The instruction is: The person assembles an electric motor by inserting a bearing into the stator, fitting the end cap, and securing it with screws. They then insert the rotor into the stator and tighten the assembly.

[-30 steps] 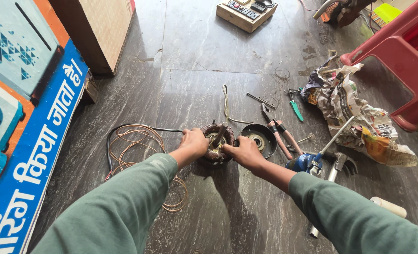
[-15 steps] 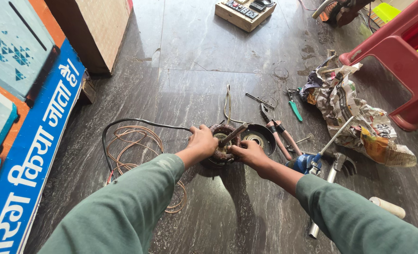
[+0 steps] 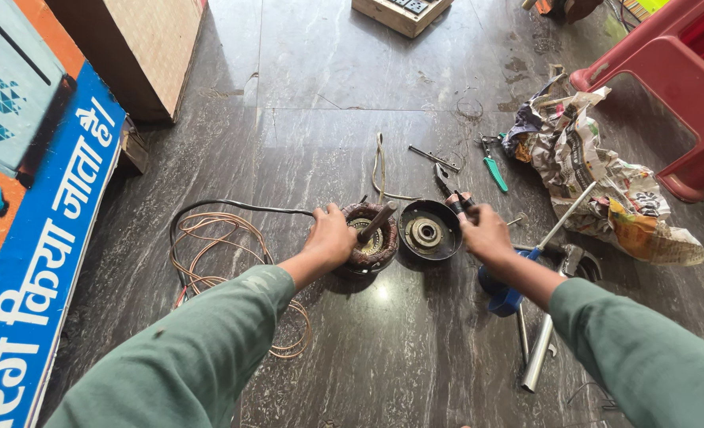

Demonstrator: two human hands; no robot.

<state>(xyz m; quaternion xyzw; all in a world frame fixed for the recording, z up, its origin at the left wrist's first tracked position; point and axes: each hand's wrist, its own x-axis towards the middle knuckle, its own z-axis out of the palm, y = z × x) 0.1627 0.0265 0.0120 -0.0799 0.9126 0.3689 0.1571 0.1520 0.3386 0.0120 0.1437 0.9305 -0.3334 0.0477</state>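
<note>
My left hand (image 3: 332, 238) grips the left rim of a round motor stator (image 3: 374, 247) with copper windings, which sits on the dark stone floor. A dark wooden-handled tool (image 3: 377, 222) rests slanted across the stator's hole. Just right of it lies a black round motor cover (image 3: 429, 231) with a bearing in its middle. My right hand (image 3: 486, 232) is closed around the handles of a pair of pliers (image 3: 449, 190), whose jaws point away from me beside the cover.
A loose copper wire coil (image 3: 217, 261) lies left of the stator. Crumpled newspaper (image 3: 597, 178), a green-handled screwdriver (image 3: 494, 173), a metal pipe (image 3: 538, 357) and a blue tool (image 3: 502, 297) lie to the right. A red plastic chair (image 3: 669, 87), a wooden box (image 3: 142, 47) and a blue signboard (image 3: 43, 261) border the floor.
My right hand left the stator, moved right and closed on the pliers. The handled tool now rests in the stator. My left hand stays on the rim.
</note>
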